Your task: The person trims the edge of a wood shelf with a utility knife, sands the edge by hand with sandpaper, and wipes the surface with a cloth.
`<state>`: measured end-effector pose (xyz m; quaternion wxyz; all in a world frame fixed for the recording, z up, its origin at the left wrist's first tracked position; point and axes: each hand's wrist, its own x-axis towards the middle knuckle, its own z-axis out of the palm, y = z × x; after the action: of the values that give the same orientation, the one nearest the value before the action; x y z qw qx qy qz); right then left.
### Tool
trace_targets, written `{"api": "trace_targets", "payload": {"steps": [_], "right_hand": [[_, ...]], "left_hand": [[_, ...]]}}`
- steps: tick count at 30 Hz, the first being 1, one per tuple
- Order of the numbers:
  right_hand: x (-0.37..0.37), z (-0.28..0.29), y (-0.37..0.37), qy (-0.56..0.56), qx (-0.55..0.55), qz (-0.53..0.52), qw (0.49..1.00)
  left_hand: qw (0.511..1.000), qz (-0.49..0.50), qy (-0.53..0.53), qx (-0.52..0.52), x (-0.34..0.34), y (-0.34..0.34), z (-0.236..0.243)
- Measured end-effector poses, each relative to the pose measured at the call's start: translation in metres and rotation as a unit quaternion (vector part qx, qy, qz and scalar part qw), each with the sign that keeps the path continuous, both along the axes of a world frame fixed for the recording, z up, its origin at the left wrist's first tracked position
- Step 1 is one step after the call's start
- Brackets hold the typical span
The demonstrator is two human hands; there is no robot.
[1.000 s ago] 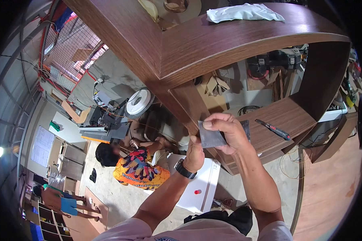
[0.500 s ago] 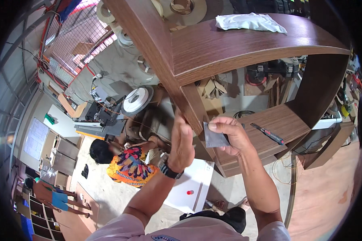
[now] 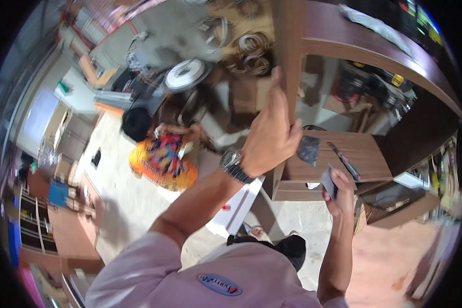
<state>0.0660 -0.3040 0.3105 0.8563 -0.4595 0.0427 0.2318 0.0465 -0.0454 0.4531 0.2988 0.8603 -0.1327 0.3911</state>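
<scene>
My left hand (image 3: 272, 128) is raised with fingers stretched along the upright wooden post (image 3: 286, 31) of a dark brown shelf unit, apparently touching it and holding nothing. Lower and to the right, my right hand (image 3: 343, 191) pinches a thin grey square piece (image 3: 328, 182). On the lower shelf (image 3: 369, 154) beyond it lie a utility knife (image 3: 344, 161) and a small dark grey crumpled sheet or bag (image 3: 308, 150). A white cloth (image 3: 374, 28) rests on the upper curved board (image 3: 333, 20). The picture is motion-blurred.
A co-worker (image 3: 164, 164) in a yellow patterned shirt crouches at left, near a white panel (image 3: 233, 210) and a round white coil (image 3: 185, 74). Another person (image 3: 66, 197) in blue shorts is farther left. A pale board (image 3: 395, 246) lies at right, clutter (image 3: 359, 87) behind the shelves.
My left hand has moved up along the post. My right hand has dropped right with the grey piece, uncovering the dark item on the shelf. The view has shifted.
</scene>
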Motion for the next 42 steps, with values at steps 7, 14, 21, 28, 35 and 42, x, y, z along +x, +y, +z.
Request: {"api": "trace_targets", "payload": {"steps": [7,14,21,28,35,42], "right_hand": [[-0.045,-0.12,-0.14,0.134,-0.144,0.007,0.98],[-0.027,-0.134,-0.226,0.064,-0.208,0.063,0.974],[0.066,-0.13,-0.236,-0.051,-0.305,0.077,0.948],[0.111,-0.141,-0.188,-0.18,-0.367,0.079,0.909],[0.201,-0.204,-0.21,-0.216,-0.314,0.004,0.924],[0.27,-0.257,-0.226,-0.114,-0.536,-0.008,0.836]], "left_hand": [[0.949,0.067,-0.304,0.045,0.032,-0.008,0.078],[0.952,0.206,-0.205,-0.098,0.023,-0.033,0.005],[0.933,0.281,0.0,-0.224,-0.003,-0.074,-0.14],[0.919,0.318,0.112,-0.206,-0.033,-0.081,-0.157],[0.902,0.394,0.029,-0.176,-0.027,-0.099,-0.105],[0.897,0.366,0.078,-0.236,-0.028,-0.108,-0.135]]}}
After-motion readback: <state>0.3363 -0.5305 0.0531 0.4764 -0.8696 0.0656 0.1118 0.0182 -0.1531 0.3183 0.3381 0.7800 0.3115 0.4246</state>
